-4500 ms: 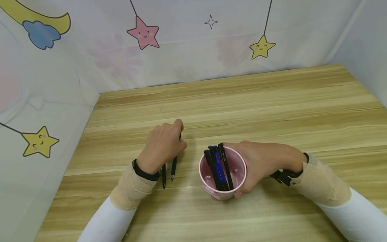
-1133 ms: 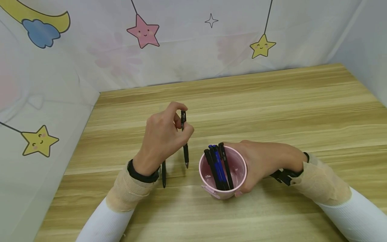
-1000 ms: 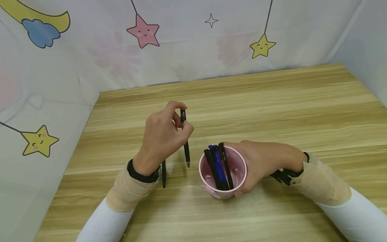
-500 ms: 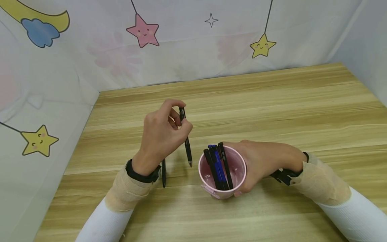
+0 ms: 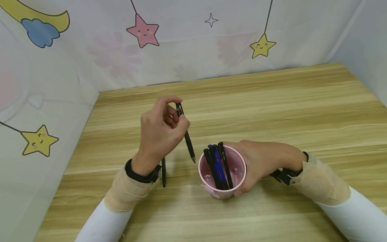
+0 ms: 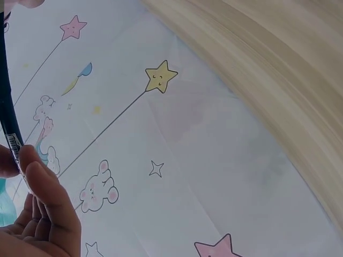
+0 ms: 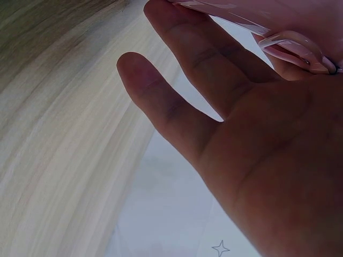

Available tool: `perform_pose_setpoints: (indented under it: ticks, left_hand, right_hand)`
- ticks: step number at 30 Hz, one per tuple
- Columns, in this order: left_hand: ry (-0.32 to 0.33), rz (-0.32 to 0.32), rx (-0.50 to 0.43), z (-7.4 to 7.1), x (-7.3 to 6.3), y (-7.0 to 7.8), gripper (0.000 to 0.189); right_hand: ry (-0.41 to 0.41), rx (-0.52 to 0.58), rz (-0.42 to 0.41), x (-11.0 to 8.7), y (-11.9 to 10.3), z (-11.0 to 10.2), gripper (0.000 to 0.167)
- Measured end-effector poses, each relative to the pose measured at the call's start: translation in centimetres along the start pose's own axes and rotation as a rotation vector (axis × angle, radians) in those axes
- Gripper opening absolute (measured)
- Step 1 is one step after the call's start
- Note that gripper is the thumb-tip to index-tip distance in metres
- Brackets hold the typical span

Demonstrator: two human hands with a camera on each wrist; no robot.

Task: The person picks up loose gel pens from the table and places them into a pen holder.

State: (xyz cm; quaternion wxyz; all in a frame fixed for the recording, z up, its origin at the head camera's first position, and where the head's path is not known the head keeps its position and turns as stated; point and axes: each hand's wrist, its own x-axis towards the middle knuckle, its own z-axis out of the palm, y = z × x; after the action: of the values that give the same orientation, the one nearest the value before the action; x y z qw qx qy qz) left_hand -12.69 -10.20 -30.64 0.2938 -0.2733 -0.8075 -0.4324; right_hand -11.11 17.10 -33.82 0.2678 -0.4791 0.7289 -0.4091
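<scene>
- Black plastic, by the look of it, is forming the slim pen point(image 5: 188, 141) that the left hand point(image 5: 160, 129) is holding; it is slanting tip-down, its point showing just beside the rim of the pink bucket point(image 5: 238, 168), at a height I'm not managing to judge.
- Thumb and fingers of that hand are pinching the upper barrel, the index finger curling over towards the top end.
- Fingers of the right hand point(image 5: 255, 158) are gripping the bucket around its side, though one is sticking out straight, apart from the wall, in the right wrist view.
- Such a pen is probably weighing little and staying stiff; its smooth barrel may be turning slippery, so pinching high is seeming sensible, leaving the tip free.
- Glossy and likely light, the bucket is probably needing a steadying hand on its wall rather than on its loop handle point(image 7: 297, 45).
- Blue pens point(image 5: 219, 168) and black ones are leaning inside; another black pen point(image 5: 163, 173) is lying on the table point(image 5: 287, 117).
- Barcode printing point(image 6: 14, 142) is showing on the pinched barrel, and pale lettering is marking a black pen inside; neither is yielding a readable word or brand.
</scene>
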Motion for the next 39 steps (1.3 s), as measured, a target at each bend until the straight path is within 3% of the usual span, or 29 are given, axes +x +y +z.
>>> perform_pose_setpoints:
  ticks: [10,17,29,39]
  left_hand:
    - [0.019,-0.005,-0.078,-0.28,0.03,0.04,0.035]
    - [0.040,-0.047,-0.156,-0.58,0.04,0.27,0.035]
    - [0.049,-0.112,-0.202,-0.85,-0.05,0.49,0.036]
    - [0.054,-0.110,-0.244,-0.94,0.09,0.71,0.034]
  right_hand:
    - [-0.001,-0.010,-0.009,0.07,-0.02,0.15,0.082]
    - [0.001,-0.008,-0.003,0.10,-0.04,0.28,0.083]
    - [0.002,0.002,-0.012,0.12,0.04,0.46,0.083]
    - [0.005,-0.013,-0.015,0.10,0.01,0.46,0.083]
